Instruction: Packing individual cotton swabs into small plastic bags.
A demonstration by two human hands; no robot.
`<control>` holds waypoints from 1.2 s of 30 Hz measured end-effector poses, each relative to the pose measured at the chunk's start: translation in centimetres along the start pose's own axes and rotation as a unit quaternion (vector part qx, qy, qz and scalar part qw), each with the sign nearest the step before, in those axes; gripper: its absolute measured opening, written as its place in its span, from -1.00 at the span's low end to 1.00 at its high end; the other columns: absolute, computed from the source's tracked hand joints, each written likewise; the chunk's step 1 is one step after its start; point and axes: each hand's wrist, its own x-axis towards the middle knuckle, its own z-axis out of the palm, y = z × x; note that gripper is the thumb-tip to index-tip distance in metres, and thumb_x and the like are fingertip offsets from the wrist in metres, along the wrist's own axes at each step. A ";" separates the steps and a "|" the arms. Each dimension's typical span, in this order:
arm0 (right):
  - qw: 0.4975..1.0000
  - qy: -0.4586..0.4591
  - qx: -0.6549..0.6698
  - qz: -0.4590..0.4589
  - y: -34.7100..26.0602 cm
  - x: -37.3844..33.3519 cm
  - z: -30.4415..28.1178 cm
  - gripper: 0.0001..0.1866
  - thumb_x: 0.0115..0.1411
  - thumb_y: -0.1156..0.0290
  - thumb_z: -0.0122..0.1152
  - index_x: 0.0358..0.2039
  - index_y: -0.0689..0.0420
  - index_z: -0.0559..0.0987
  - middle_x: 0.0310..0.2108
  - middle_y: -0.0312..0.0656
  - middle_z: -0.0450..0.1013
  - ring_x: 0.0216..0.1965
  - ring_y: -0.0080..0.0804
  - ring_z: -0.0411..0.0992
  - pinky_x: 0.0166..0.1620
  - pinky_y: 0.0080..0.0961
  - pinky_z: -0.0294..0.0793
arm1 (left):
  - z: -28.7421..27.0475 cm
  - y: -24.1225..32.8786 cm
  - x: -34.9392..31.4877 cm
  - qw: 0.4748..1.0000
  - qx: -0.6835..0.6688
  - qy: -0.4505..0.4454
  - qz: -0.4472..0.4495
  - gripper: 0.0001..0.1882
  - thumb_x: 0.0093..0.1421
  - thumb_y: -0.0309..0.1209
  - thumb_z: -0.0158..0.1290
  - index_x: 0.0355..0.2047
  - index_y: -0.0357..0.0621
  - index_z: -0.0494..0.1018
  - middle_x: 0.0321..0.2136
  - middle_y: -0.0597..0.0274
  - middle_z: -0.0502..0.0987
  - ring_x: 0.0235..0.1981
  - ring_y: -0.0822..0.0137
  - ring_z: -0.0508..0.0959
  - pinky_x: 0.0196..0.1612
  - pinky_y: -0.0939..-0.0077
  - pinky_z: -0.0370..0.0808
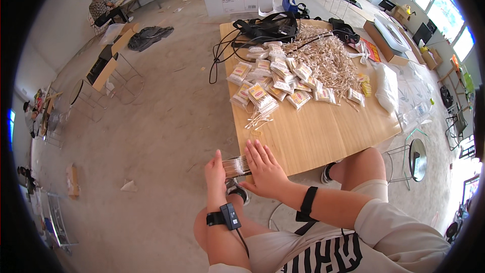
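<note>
Swab bundle [234, 166] held at the desk's [318, 136] near left corner

The left hand [215, 173] grips the bundle's left end, thumb up; the right hand [266, 172] presses flat on its right end, fingers straight. Farther back on the desk, swab packs [261, 99] lie heaped beside loose swabs [331, 58], with black straps [275, 28] behind and a white bag [387, 88] to the right
</note>
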 end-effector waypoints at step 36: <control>0.546 0.168 0.820 0.039 -5.5 4.1 1.7 -0.30 0.52 0.03 -0.42 0.42 0.34 0.09 0.50 0.00 -0.01 0.52 -0.13 -0.08 0.53 -0.27 -0.23 | -0.4 0.3 -1.2 0.964 0.119 0.100 0.216 -0.41 0.46 -0.05 -0.13 -0.42 -0.41 0.49 -0.60 -0.18 0.49 -0.55 -0.05 0.56 -0.41 0.09 0.43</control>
